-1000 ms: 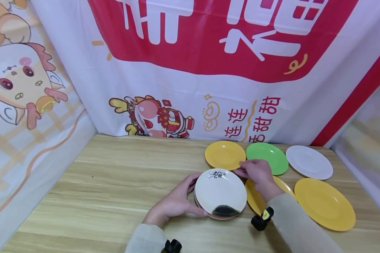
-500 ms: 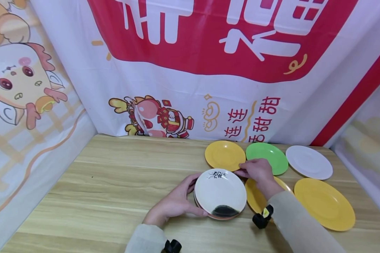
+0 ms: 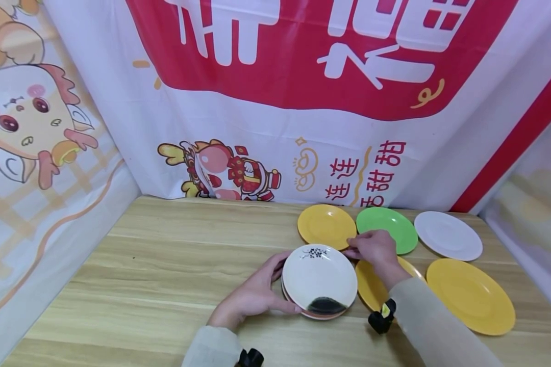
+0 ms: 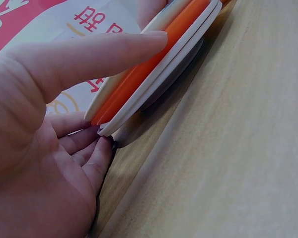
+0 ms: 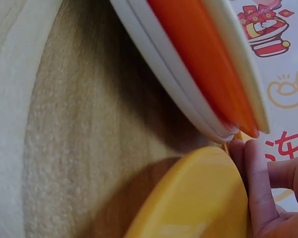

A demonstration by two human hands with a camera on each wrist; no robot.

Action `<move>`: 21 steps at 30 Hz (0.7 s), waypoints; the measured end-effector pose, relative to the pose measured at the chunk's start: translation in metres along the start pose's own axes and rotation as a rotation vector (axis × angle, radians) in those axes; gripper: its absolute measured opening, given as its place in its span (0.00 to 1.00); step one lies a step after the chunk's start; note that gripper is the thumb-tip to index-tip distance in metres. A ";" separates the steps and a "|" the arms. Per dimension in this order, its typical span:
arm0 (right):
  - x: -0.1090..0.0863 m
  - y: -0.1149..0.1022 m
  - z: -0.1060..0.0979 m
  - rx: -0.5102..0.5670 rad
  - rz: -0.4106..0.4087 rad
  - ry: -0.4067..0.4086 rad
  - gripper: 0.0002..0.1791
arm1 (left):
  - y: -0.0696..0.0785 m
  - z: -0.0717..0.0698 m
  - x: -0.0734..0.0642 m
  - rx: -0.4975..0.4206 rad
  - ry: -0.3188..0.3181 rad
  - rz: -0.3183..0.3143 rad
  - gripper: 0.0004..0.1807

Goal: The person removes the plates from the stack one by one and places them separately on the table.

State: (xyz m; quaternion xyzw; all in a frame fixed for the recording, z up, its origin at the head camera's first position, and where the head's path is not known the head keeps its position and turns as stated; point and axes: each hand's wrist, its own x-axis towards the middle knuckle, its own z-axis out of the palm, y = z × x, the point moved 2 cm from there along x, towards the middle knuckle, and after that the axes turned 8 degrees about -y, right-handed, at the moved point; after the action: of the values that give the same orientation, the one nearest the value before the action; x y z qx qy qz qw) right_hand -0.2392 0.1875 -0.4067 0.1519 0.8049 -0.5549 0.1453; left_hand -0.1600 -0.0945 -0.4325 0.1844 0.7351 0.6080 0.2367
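Note:
A stack of plates (image 3: 320,280) sits on the wooden table, topped by a cream plate with a black floral print and a dark patch. Side on, the left wrist view shows an orange plate (image 4: 154,59) under the cream one, with white rims (image 4: 161,82) below. My left hand (image 3: 252,290) holds the stack's left side, thumb along the front and fingers behind. Beyond the stack lies a small yellow plate (image 3: 326,224). My right hand (image 3: 375,251) pinches its near right rim, thumb on top, its fingers beside the stack's edge in the right wrist view.
Right of the small yellow plate are a green plate (image 3: 390,229) and a white plate (image 3: 448,235). Nearer are a yellow plate (image 3: 369,288), partly under my right forearm, and a larger yellow oval plate (image 3: 471,295). A printed cloth (image 3: 239,117) hangs behind the table.
The small yellow plate has slid slightly toward the stack, with my right hand at its rim. My left hand and the stack stay in place.

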 end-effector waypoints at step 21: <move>0.000 0.005 -0.004 0.010 -0.032 0.023 0.20 | 0.000 0.000 -0.001 -0.001 0.000 0.005 0.63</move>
State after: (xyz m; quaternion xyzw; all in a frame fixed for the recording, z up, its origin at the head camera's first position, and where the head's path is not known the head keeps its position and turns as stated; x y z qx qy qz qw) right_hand -0.2369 0.1931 -0.4096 0.1461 0.8060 -0.5595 0.1265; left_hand -0.1594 -0.0946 -0.4322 0.1860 0.7342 0.6090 0.2355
